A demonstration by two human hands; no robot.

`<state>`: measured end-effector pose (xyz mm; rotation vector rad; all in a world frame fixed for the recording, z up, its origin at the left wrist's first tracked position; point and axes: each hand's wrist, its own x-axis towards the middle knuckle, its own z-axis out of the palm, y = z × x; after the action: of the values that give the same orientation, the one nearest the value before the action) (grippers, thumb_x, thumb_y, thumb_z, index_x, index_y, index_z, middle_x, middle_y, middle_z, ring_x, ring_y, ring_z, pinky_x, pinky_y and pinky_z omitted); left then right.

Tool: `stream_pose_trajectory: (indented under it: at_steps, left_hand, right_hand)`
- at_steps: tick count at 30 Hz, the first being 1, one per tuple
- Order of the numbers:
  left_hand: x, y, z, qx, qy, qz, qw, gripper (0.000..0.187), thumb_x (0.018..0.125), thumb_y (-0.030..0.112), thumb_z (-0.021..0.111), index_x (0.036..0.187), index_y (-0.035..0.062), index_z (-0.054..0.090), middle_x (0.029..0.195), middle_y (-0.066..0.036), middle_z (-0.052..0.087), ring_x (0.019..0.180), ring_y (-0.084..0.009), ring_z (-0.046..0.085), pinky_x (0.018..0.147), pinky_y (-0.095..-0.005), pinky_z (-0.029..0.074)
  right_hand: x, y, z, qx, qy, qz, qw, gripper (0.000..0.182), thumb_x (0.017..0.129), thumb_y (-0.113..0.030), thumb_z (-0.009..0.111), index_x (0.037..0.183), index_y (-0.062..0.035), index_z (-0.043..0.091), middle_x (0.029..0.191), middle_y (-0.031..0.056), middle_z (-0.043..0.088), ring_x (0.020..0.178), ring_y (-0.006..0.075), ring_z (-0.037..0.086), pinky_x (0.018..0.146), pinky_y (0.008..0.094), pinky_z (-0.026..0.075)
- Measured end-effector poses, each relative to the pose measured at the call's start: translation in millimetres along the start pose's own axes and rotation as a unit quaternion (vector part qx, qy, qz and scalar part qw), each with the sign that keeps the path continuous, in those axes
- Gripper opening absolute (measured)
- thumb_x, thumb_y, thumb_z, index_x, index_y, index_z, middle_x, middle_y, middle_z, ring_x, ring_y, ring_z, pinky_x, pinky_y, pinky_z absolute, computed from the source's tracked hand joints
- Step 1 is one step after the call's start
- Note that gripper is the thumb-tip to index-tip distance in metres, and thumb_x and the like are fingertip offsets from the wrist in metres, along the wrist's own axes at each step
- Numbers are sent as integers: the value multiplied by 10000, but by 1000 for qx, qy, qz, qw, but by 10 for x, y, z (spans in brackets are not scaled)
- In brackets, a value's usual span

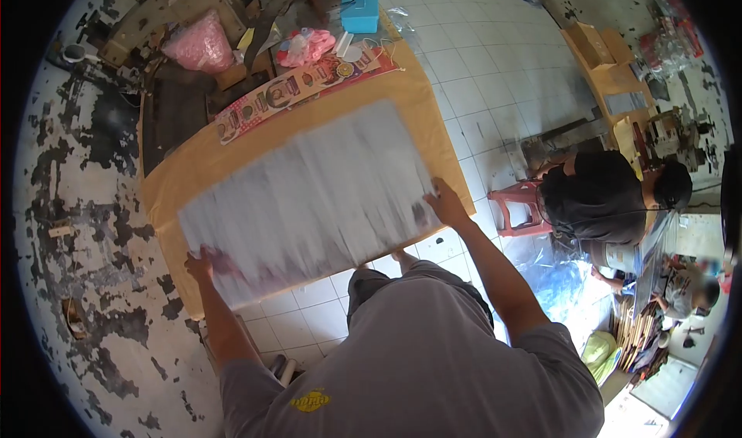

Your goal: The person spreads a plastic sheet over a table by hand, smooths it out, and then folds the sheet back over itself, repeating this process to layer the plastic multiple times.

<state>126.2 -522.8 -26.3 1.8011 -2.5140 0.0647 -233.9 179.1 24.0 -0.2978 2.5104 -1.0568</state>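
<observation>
A large, thin grey sheet (309, 183) spreads over the brown-covered table (421, 90), its surface streaked and smeared by motion. At the sheet's near left corner, my left hand (201, 265) grips the edge, with the fingers partly hidden. My right hand (447, 204) grips the right edge close to the table's side, thumb and fingers closed on it. Beyond the sheet's far edge lies a long printed strip (270, 102) in red and cream.
Along the far side are a pink plastic bag (202, 44) and a blue box (360, 9). A seated person in black (595, 194) works at the right by a red stool (514, 204). Another person (684, 293) is farther right. A peeling wall (93, 206) stands left.
</observation>
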Motion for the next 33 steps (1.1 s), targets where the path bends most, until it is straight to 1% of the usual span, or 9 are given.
stream_pose_trajectory:
  at_steps: [3, 7, 10, 13, 17, 20, 24, 28, 33]
  left_hand:
    - [181, -88, -83, -45, -83, 7, 996, 750, 915, 574, 644, 1377, -4, 519, 1283, -286, 559, 1116, -439, 601, 958, -505, 500]
    - [555, -261, 158, -196, -210, 65, 956, 624, 963, 450, 634, 1347, -30, 528, 1198, -266, 614, 1110, -366, 620, 981, -453, 488]
    - [580, -253, 237, -220, -184, 72, 955, 541, 980, 345, 642, 1306, -75, 539, 1169, -250, 649, 1109, -334, 637, 979, -415, 485]
    - [612, -238, 455, -205, -92, 121, 967, 526, 971, 260, 661, 1355, -66, 511, 1296, -236, 623, 1188, -331, 607, 1034, -391, 444]
    - [302, 167, -418, -338, -255, 145, 894, 594, 995, 334, 613, 1448, -16, 455, 1422, -186, 560, 1282, -340, 549, 1070, -417, 430]
    - [262, 142, -589, -429, -320, 11, 844, 591, 981, 288, 646, 1466, 18, 444, 1473, -139, 523, 1332, -297, 508, 1076, -415, 423]
    - [455, 117, -516, -486, -398, -27, 778, 659, 952, 217, 694, 1496, 2, 392, 1492, -122, 490, 1357, -259, 468, 1141, -383, 350]
    - [426, 121, -325, -460, -381, 64, 799, 676, 950, 228, 701, 1502, -1, 385, 1496, -130, 486, 1370, -255, 458, 1128, -387, 368]
    - [480, 93, -190, -430, -380, 35, 818, 671, 987, 324, 641, 1507, -2, 370, 1482, -149, 497, 1338, -277, 497, 1104, -398, 396]
  right_hand:
    - [-255, 55, -190, -77, -161, 49, 983, 570, 866, -344, 776, 1268, -38, 513, 1026, 183, 642, 917, 309, 648, 810, 407, 507]
    - [-345, 81, 4, -23, 82, 13, 996, 646, 870, -372, 765, 1369, -49, 513, 1053, 192, 634, 1015, 339, 644, 893, 417, 508]
    - [-341, -91, -57, -171, 20, -39, 984, 694, 869, -412, 762, 1414, -65, 507, 1114, 192, 611, 1093, 352, 612, 955, 414, 492]
    - [-7, 27, 6, -94, 123, -18, 988, 664, 858, -499, 754, 1289, -23, 585, 1121, 179, 603, 1027, 319, 628, 908, 417, 515]
    - [408, 205, 113, -15, 127, 25, 992, 582, 825, -477, 798, 1121, -5, 629, 875, 64, 618, 820, 187, 599, 762, 312, 504]
    - [512, -149, -279, -70, -80, 147, 983, 502, 789, -414, 853, 981, -21, 608, 767, 16, 552, 762, 157, 553, 714, 297, 466]
    - [260, -512, -647, 165, -40, 17, 985, 496, 765, -429, 865, 787, -45, 551, 742, -12, 484, 742, 126, 514, 660, 303, 434]
    - [499, 189, -429, -125, 52, 135, 982, 517, 740, -375, 872, 1083, -37, 686, 881, 107, 707, 828, 266, 683, 879, 357, 509]
    - [1014, -81, -521, -257, 180, -33, 949, 528, 767, -203, 767, 1266, -119, 615, 1227, 128, 644, 1188, 308, 590, 1009, 420, 464]
